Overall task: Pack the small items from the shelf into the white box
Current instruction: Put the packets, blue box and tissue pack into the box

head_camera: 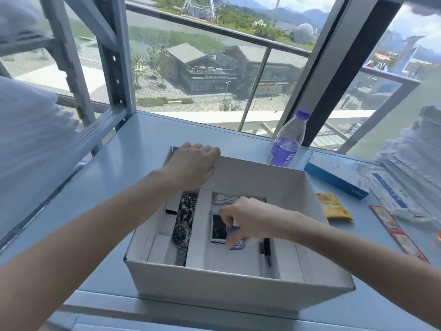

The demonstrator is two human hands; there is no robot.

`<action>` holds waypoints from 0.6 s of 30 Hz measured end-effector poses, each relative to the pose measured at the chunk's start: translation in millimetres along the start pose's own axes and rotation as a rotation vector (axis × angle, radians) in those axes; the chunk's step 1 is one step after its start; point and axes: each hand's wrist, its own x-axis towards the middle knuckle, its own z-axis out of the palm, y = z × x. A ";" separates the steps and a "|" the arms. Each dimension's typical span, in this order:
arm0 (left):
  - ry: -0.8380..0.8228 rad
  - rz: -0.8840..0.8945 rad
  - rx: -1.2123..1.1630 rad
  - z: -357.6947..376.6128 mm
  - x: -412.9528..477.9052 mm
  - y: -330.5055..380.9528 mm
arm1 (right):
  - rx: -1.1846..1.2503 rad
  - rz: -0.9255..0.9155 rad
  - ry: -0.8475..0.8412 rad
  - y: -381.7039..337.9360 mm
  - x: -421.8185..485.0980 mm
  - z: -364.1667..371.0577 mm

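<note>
The right hand (248, 220) was down inside the white box (238, 280), fingers curled and pinching a small purple item (236, 240) in the middle compartment, just beside a dark-screened device (217, 229). The left hand (193, 163) gripped the box's far left corner, fingers curled over the rim. A watch (182, 231) lay in the left compartment. The box sat on the blue shelf (119, 163), with a purple-capped bottle (288, 139) and a yellow packet (336, 207) to its right.
</note>
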 end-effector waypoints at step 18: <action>-0.036 -0.019 -0.023 -0.4 0.5 -1.7 | 0.503 -0.077 -0.084 -48.4 26.0 25.7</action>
